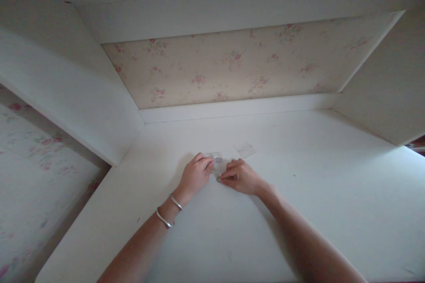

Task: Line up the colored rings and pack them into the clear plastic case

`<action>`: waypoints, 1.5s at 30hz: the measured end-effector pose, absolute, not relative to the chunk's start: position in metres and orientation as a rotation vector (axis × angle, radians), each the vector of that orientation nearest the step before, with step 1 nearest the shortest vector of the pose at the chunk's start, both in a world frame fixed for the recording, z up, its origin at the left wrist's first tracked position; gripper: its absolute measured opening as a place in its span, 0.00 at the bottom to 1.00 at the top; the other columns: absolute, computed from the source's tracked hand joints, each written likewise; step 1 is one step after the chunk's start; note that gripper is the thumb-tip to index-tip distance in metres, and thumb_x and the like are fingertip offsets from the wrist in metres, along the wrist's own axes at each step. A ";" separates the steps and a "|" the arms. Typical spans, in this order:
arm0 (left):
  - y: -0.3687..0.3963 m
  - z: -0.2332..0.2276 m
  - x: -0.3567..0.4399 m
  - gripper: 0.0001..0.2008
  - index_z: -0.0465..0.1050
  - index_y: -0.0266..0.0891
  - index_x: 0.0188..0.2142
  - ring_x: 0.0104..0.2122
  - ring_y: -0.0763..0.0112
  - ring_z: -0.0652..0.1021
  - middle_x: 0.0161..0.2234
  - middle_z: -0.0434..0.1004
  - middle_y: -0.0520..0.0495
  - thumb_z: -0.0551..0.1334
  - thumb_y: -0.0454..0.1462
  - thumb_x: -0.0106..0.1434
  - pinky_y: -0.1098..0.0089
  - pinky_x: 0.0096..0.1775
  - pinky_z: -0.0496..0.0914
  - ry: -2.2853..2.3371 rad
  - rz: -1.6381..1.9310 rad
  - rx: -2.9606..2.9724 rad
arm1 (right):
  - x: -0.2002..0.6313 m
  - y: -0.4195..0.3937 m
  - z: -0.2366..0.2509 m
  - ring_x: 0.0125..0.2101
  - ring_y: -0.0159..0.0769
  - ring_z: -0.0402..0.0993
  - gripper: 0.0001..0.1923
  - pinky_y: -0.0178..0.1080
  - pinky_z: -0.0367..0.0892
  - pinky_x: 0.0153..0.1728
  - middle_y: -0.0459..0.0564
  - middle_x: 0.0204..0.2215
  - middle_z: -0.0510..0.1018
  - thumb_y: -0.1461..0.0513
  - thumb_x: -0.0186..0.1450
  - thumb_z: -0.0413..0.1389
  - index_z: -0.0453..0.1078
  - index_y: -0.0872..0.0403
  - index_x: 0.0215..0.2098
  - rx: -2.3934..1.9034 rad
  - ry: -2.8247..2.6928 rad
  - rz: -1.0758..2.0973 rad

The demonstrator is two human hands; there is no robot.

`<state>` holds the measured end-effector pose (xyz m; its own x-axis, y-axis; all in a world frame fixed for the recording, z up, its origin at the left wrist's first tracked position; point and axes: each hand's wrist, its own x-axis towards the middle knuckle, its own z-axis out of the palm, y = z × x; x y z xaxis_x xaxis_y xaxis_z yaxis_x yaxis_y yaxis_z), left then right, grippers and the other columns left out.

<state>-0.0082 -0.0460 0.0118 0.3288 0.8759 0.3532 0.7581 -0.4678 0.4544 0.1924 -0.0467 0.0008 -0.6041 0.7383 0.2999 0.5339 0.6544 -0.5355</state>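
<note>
My left hand (198, 171), with two silver bangles (165, 217) on its wrist, is closed on the left side of a small clear plastic bag (217, 155). A small dark ring-like shape shows in the bag, too small to name. Just to the right, my right hand (241, 176) pinches a small greenish-grey piece (219, 179) between thumb and forefinger, near the bag's lower edge. What the piece is, I cannot make out. Behind my right hand a second clear plastic bag (245, 150) lies flat on the white tabletop (206, 239).
White side panels (99, 88) stand left and right, and a white board (232, 9) spans above. Floral wallpaper (229, 66) shows behind a low white ledge (239, 107). A tiny dark speck (138, 219) lies on the tabletop left of my forearm.
</note>
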 end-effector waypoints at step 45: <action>-0.065 0.014 -0.023 0.13 0.73 0.43 0.39 0.30 0.75 0.73 0.34 0.71 0.49 0.50 0.39 0.67 0.74 0.34 0.67 1.610 0.697 2.418 | 0.181 -0.060 0.013 0.37 0.34 0.66 0.11 0.38 0.55 0.39 0.49 0.34 0.72 0.63 0.68 0.46 0.70 0.52 0.36 -1.117 -2.503 0.388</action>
